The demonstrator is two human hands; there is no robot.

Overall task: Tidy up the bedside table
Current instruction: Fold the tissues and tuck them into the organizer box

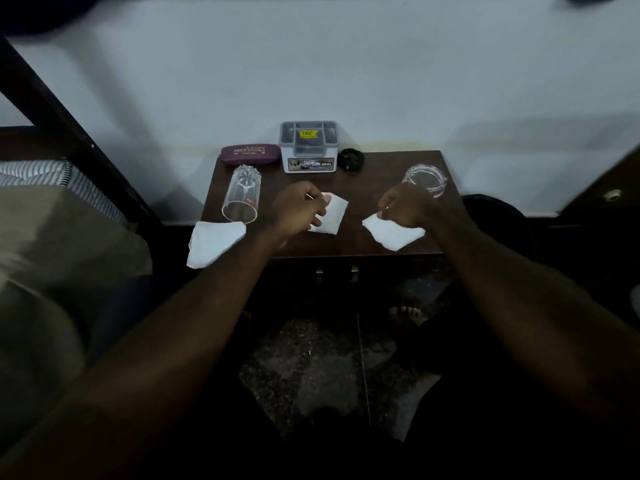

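Both hands are pinched shut, the left hand [300,212] on the middle tissue [330,213] and the right hand [408,206] on another tissue [393,233] on the counter [381,168]: light, limp paper, probably best gripped by an edge.

Two bare forearms reach in from the near edge of the frame, uncovered from elbow to wrist, with no sleeve, watch or bracelet showing. The left hand [300,211] and right hand [410,206] wear no gloves or rings that can be made out in the dim light. Near the floor at right, the toes of one bare foot [407,315] show, unshod; dark clothing below is too shadowed to identify.
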